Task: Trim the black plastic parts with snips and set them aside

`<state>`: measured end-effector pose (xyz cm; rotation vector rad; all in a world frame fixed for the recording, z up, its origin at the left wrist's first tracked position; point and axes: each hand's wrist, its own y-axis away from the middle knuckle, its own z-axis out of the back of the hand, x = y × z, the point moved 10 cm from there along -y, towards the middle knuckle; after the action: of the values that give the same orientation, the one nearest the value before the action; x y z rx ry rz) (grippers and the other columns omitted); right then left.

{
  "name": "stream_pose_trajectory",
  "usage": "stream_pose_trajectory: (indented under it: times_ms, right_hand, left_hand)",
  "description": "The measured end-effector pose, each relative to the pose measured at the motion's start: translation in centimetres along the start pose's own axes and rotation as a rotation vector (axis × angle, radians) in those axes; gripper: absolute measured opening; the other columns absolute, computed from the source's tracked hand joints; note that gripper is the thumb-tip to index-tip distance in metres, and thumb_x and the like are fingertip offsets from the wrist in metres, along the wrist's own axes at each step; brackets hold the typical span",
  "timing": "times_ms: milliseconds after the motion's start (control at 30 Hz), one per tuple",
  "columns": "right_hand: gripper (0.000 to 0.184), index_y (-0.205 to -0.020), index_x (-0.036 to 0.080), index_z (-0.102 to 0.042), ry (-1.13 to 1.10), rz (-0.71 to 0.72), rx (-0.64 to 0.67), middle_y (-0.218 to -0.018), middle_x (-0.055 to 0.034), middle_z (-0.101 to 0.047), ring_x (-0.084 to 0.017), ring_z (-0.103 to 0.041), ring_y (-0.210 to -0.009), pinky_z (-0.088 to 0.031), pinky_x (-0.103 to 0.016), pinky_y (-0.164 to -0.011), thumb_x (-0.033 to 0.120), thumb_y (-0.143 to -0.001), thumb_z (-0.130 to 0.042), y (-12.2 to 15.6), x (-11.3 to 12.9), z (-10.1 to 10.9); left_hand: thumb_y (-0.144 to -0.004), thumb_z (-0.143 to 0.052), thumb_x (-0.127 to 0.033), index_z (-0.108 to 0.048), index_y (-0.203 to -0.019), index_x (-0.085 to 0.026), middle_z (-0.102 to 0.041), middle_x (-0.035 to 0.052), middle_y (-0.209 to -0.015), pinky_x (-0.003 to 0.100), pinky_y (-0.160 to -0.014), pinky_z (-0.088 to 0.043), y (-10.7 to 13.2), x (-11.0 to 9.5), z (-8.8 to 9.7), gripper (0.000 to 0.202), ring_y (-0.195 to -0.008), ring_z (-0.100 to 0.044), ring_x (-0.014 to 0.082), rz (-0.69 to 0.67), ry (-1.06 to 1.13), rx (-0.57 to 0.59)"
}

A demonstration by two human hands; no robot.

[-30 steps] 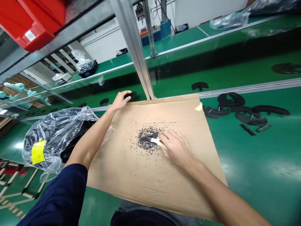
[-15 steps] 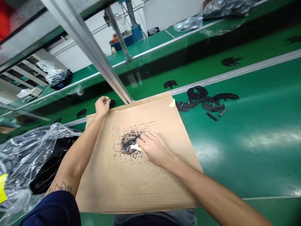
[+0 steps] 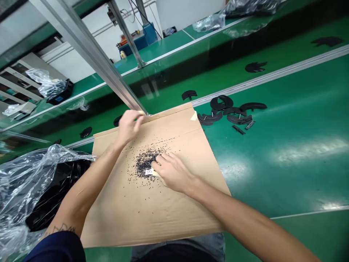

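Note:
A pile of tiny black pieces (image 3: pixel 144 160) lies scattered over a brown cardboard sheet (image 3: pixel 152 222). My right hand (image 3: pixel 174 173) is closed at the pile's right side, on a small white piece with dark markings (image 3: pixel 148 171). A pale yellow patch shows at its thumb end. My left hand (image 3: pixel 130 126) is over the sheet's far edge, slightly blurred, with its fingers curled. Something pale yellow shows at its fingertips; what it holds, if anything, is hidden.
Black curved parts (image 3: pixel 240 119) lie on the green table (image 3: pixel 272 156) right of the sheet. A metal post (image 3: pixel 109 69) rises by the sheet's far edge. Clear plastic wrap over a black object (image 3: pixel 60 189) sits at left. More black parts (image 3: pixel 255 67) lie on the green strip behind.
My left hand has moved right along the sheet's far edge. My right hand stays at the pile with the white piece. The view has shifted a little.

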<state>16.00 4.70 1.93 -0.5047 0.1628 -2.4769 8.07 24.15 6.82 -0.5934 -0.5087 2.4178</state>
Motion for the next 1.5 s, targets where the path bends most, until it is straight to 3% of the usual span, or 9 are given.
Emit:
stream_pose_trajectory:
  times_ms: [200, 333, 500, 700, 933, 1067, 1267, 1400, 1500]
  right_hand:
    - [0.013, -0.102, 0.017, -0.062, 0.028, -0.011, 0.047, -0.099, -0.008, -0.068, -0.023, -0.058, -0.101, -0.039, -0.036, -0.087, 0.015, -0.089, -0.064, 0.0, -0.3, -0.5]
    - [0.019, -0.106, 0.018, -0.062, 0.04, -0.001, 0.062, -0.101, -0.0084, -0.067, -0.023, -0.058, -0.102, -0.039, -0.035, -0.085, 0.022, -0.088, -0.069, 0.2, -0.4, -0.6]
    - [0.021, -0.107, 0.018, -0.064, 0.036, 0.011, 0.049, -0.11, -0.0094, -0.068, -0.023, -0.058, -0.102, -0.039, -0.035, -0.084, 0.027, -0.089, -0.07, 0.3, -0.4, -0.8]
    - [0.018, -0.106, 0.018, -0.063, -0.02, -0.031, -0.022, -0.098, -0.0081, -0.065, -0.023, -0.056, -0.097, -0.041, -0.035, -0.084, 0.022, -0.089, -0.067, 0.3, -0.8, -0.2]
    - [0.031, -0.125, 0.02, -0.06, -0.463, -0.272, -0.606, -0.117, -0.0129, -0.056, -0.023, -0.061, -0.099, -0.054, -0.037, -0.08, 0.032, -0.095, -0.06, 1.9, -4.0, 5.5]
    - [0.044, -0.125, 0.021, -0.061, -0.584, -0.372, -0.746, -0.118, -0.0129, -0.058, -0.025, -0.061, -0.1, -0.054, -0.042, -0.083, 0.039, -0.086, -0.073, 2.2, -5.9, 6.7]
    - [0.02, -0.09, 0.024, -0.062, -0.87, -0.405, -0.556, -0.072, 0.0023, -0.055, -0.015, -0.049, -0.061, -0.045, -0.031, -0.058, 0.039, -0.083, -0.074, 0.1, -6.1, 4.4]
    - [0.023, -0.083, 0.025, -0.057, -0.917, -0.416, -0.474, -0.07, 0.0022, -0.054, -0.014, -0.046, -0.059, -0.041, -0.029, -0.054, 0.039, -0.081, -0.075, -0.4, -5.7, 3.5]
    - [0.021, -0.083, 0.024, -0.058, -0.927, -0.465, -0.438, -0.066, 0.0038, -0.05, -0.013, -0.044, -0.056, -0.039, -0.027, -0.052, 0.038, -0.08, -0.074, -0.4, -5.9, 2.8]
  left_hand:
    - [-0.104, -0.035, -0.04, -0.067, -0.119, -0.019, -0.068, 0.0097, -0.128, 0.041, -0.112, -0.04, -5.5, -11.8, -11.1, 0.041, -0.122, -0.058, 0.0241, -0.234, 0.195, 0.465]
    - [-0.104, -0.038, -0.046, -0.066, -0.128, -0.021, -0.065, 0.0144, -0.132, 0.051, -0.11, -0.041, -9.0, -13.4, -16.4, 0.045, -0.126, -0.056, 0.0321, -0.032, 0.189, 0.566]
    - [-0.099, -0.052, -0.049, -0.071, -0.116, -0.012, -0.065, 0.0223, -0.13, 0.059, -0.106, -0.042, -10.5, -12.8, -17.9, 0.045, -0.129, -0.054, 0.042, 0.108, 0.193, 0.501]
    - [-0.093, -0.06, -0.021, -0.066, -0.112, -0.013, -0.071, 0.0144, -0.112, 0.038, -0.098, -0.049, -10.2, -9.1, -12.8, 0.022, -0.106, -0.066, 0.0245, 0.121, 0.256, 0.269]
    - [-0.087, -0.068, -0.021, -0.058, -0.082, -0.017, -0.064, 0.0003, -0.075, 0.025, -0.073, -0.053, -3.8, -3.1, -1.9, 0.012, -0.071, -0.062, 0.0119, 0.176, 0.654, -0.038]
    - [-0.085, -0.075, -0.04, -0.058, -0.085, -0.017, -0.065, 0.0005, -0.081, 0.028, -0.077, -0.057, 3.1, -3.4, 0.8, 0.029, -0.075, -0.066, 0.0112, 0.244, 0.911, 0.074]
    - [-0.086, -0.073, -0.05, -0.063, -0.09, -0.016, -0.066, 0.0024, -0.081, 0.026, -0.071, -0.055, 12.4, -5.2, 0.9, 0.036, -0.071, -0.064, 0.0098, 0.385, 1.0, 0.266]
    - [-0.092, -0.065, -0.046, -0.066, -0.106, -0.019, -0.07, 0.0066, -0.088, 0.029, -0.073, -0.056, 15.2, -3.3, 3.9, 0.03, -0.078, -0.069, 0.0151, 0.316, 0.727, 0.336]
    - [-0.093, -0.061, -0.041, -0.065, -0.081, -0.018, -0.068, 0.0084, -0.079, 0.033, -0.075, -0.053, 16.1, 3.2, 8.9, 0.025, -0.08, -0.068, 0.0213, 0.406, 0.0, 0.29]
